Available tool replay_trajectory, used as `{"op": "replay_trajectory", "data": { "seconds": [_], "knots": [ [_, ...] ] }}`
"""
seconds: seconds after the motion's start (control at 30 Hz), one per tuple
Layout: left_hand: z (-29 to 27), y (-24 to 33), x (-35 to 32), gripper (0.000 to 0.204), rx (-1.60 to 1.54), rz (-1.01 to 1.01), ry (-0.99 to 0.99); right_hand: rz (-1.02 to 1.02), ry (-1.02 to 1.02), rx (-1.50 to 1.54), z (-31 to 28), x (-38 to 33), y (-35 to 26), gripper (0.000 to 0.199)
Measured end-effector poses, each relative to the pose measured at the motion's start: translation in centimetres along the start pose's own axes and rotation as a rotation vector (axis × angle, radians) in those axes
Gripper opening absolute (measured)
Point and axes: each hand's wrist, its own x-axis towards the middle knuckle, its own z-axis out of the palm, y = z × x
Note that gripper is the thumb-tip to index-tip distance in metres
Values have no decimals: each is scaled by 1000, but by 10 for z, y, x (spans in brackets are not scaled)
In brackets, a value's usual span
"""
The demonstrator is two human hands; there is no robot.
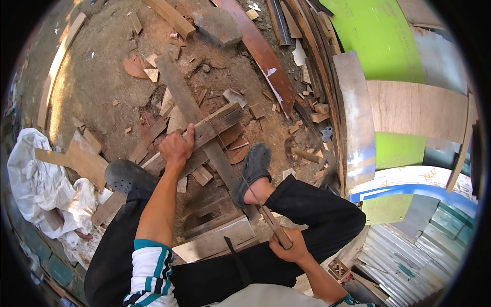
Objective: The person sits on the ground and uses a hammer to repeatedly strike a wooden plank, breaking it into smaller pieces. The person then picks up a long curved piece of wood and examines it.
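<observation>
A weathered wooden plank (223, 122) lies slantwise across a longer grey board (179, 87). My left hand (176, 147) presses down on this plank, its fingers curled over the edge and the thumb up. My right hand (290, 245) is closed round the wooden handle (273, 225) of a saw, low and to the right. The saw's thin blade (251, 190), seen nearly edge-on, runs up and left from the handle toward the plank, just right of my left hand. Whether its teeth are in the wood I cannot tell. My right clog (255, 162) rests beside the long board.
Offcuts (202, 175) and stones litter the dirt ground. A white sack (38, 174) lies at the left, near my left clog (130, 176). Long timbers (332, 117) and a reddish-brown board (261, 51) lie to the right, beside green panels (376, 36) and corrugated metal sheet (396, 271).
</observation>
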Motion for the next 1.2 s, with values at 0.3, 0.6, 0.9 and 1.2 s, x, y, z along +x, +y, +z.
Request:
{"op": "replay_trajectory", "data": {
  "seconds": [0.3,0.6,0.9,1.2],
  "knots": [
    [2,1,0,70,-33,-29,-53,-73,114,149,56,188,-3,20],
    [0,2,-1,70,0,-39,-65,-124,62,12,20,53,-8,7],
    [1,-5,3,74,12,-42,-42,-74,104,31,43,107,-18,17],
    [5,6,0,73,25,4,-6,-123,94,97,54,129,28,10]
  ]
}}
